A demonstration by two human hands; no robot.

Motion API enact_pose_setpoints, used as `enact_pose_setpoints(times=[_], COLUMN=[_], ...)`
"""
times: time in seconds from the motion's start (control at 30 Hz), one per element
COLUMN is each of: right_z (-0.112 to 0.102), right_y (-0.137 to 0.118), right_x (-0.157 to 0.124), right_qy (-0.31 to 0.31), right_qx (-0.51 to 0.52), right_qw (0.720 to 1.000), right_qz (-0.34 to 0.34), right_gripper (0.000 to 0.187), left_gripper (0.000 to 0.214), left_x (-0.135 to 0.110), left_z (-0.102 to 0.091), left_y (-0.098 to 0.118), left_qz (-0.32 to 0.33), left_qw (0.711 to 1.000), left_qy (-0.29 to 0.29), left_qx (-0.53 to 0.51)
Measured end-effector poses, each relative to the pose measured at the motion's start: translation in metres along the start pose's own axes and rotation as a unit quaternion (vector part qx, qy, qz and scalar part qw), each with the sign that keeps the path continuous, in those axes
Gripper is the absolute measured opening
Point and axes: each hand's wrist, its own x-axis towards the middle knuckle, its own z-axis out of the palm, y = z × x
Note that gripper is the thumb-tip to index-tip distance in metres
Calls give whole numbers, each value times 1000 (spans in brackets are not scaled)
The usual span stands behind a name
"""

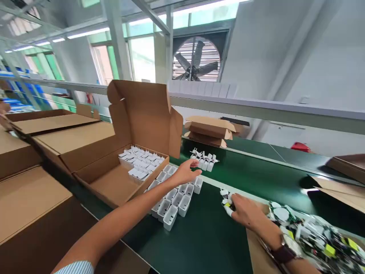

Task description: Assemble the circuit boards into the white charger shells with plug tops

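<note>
My left hand (186, 172) reaches over the rows of small open-topped white boxes (171, 215) on the green work surface. Its fingers are apart, with nothing visible between them. Just beyond its fingertips stands a group of white boxes with raised flaps (205, 161). My right hand (246, 210), with a watch on the wrist, is closed around some small white parts (225, 195) with a bit of yellow; their exact kind is unclear. It is held to the left of a heap of mixed white, dark and yellow parts (322, 239).
At left, an open brown carton (110, 186) holds more white boxes (139, 161) along its far side. Other large cartons (28, 190) lie further left. Flattened or folded cartons (209, 129) rest behind on the surface (256, 160), under a long rail (270, 108). A wall fan (196, 62) is behind.
</note>
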Motion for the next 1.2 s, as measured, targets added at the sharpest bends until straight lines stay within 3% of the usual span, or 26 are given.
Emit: enact_pose_setpoints(times=[0.07, 0.17, 0.23, 0.33, 0.4, 0.53, 0.63, 0.8, 0.93, 1.1, 1.2], right_z=[8, 4, -2, -3, 2, 13, 11, 7, 15, 26, 32], right_y=[-5, -7, -5, 0, 0, -3, -1, 10, 12, 13, 16], right_x=[-15, -30, -37, -45, -48, -51, -58, -69, -65, -63, -66], right_qy=[-21, -41, -51, -86, -99, -76, -62, -84, -105, -72, -49], right_qx=[1, 15, 34, 45, 29, -1, -4, 48, 44, 66, 98], right_qw=[1000, 999, 997, 987, 983, 992, 995, 990, 991, 991, 987], right_qz=[1, -15, -51, -128, -150, -104, -77, -99, -69, -95, -118], right_gripper=[15, 8, 22, 58, 67, 38, 47, 60, 45, 49, 53], left_gripper=[28, 16, 15, 15, 14, 26, 20, 12, 10, 66, 77], left_x=[-8, -17, -18, -11, -4, -2, -24, -81, -101, -103, -105], left_z=[-4, -2, 4, 18, 27, 45, 57, 76, 88, 98, 103], left_y=[-6, -16, -21, -27, -28, -21, -15, -19, -36, -61, -71], left_qz=[17, 50, 69, 89, 97, 111, 130, 157, 138, 64, 43], left_qw=[999, 994, 987, 978, 972, 965, 958, 939, 945, 978, 985], left_qy=[-15, -48, -66, -80, -90, -123, -161, -226, -208, -146, -134], left_qx=[33, 89, 127, 173, 191, 203, 199, 207, 210, 138, 103])
